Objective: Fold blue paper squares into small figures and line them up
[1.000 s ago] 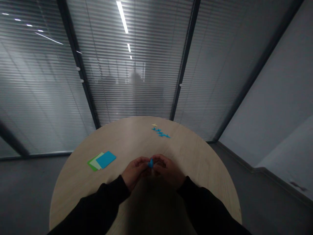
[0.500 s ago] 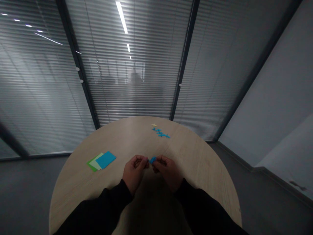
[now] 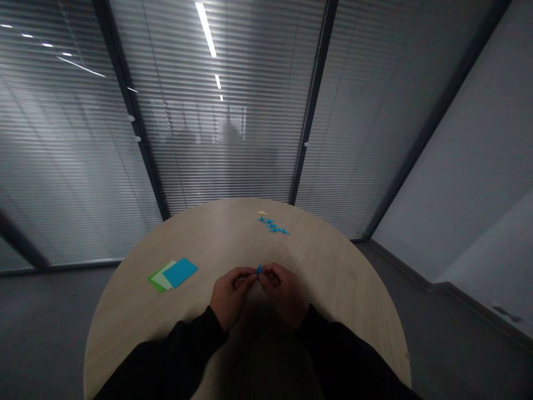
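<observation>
In the head view, the left hand (image 3: 229, 294) and right hand (image 3: 285, 290) pinch a small blue folded paper piece (image 3: 259, 269) narrowly between their fingertips, above the near part of the round wooden table (image 3: 333, 278); a slackened pinch could drop it, or uneven finger pressure could crease it. Its shape is mostly hidden by the fingers and too small to make out. Near the table's far edge lie a row of blue paper stars (image 3: 272, 225) and a cream paper star (image 3: 262, 212), and near its left edge lie stacked blue and green cards (image 3: 180, 272).

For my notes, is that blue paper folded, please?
Folded: the blue paper is a small pointed shape, pinched between the left hand and right hand.
</observation>
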The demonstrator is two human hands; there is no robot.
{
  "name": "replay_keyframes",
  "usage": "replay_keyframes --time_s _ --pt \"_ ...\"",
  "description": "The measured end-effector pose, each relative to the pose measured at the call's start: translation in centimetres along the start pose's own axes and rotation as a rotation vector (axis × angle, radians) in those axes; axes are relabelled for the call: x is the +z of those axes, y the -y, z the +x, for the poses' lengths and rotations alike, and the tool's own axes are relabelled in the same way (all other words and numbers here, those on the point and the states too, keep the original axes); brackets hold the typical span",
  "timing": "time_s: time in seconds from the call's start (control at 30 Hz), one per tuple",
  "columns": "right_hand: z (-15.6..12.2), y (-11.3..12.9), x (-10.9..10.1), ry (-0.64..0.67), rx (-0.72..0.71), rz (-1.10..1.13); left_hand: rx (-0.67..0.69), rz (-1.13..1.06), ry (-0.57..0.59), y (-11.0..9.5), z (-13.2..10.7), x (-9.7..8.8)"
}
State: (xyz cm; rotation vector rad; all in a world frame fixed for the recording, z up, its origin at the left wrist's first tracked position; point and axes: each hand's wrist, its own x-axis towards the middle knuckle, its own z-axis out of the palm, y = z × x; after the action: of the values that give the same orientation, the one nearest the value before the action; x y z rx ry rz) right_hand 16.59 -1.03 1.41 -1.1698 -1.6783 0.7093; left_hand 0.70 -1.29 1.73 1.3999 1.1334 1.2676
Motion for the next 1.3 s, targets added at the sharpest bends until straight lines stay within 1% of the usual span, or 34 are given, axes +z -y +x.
replay_keyframes --time_s 0.17,0.33,0.43,0.57,0.67,0.87,1.0,1.1,1.2,1.3 --pt "-0.1 0.2 -0.1 -0.008 -0.054 -0.107 0.049 0.052 -0.016 -0.1 0.0 -0.1" --pt "-0.1 0.2 -0.1 -0.017 -0.021 -0.019 0.026 -0.006 -0.014 0.1 0.0 0.0" --pt "-0.2 0.1 -0.1 -0.019 -0.041 0.004 0.014 -0.047 -0.027 0.3 0.0 -0.1" --pt "-0.3 -0.1 0.0 -0.003 -0.058 0.026 0.025 -0.024 -0.049 0.5 0.1 -0.1" --pt "-0.3 -0.3 0.0 0.007 -0.069 0.052 0.023 -0.034 -0.040 0.5 0.1 -0.1" --pt "-0.1 -0.7 -0.3 0.016 -0.139 0.112 0.050 -0.070 0.002 0.3 0.1 -0.2" --pt "0.0 -0.8 -0.5 -0.008 -0.179 0.072 0.065 -0.045 0.036 0.6 0.3 -0.3" --pt "0.0 -0.8 -0.5 0.007 -0.104 0.097 0.026 -0.089 0.064 1.2 0.5 -0.3" --pt "0.1 -0.8 -0.3 0.026 0.022 0.196 -0.023 -0.151 0.080 1.8 0.7 -0.2" --pt "0.2 -0.8 -0.2 0.037 0.089 0.306 -0.045 -0.176 0.087 1.8 0.7 -0.2"
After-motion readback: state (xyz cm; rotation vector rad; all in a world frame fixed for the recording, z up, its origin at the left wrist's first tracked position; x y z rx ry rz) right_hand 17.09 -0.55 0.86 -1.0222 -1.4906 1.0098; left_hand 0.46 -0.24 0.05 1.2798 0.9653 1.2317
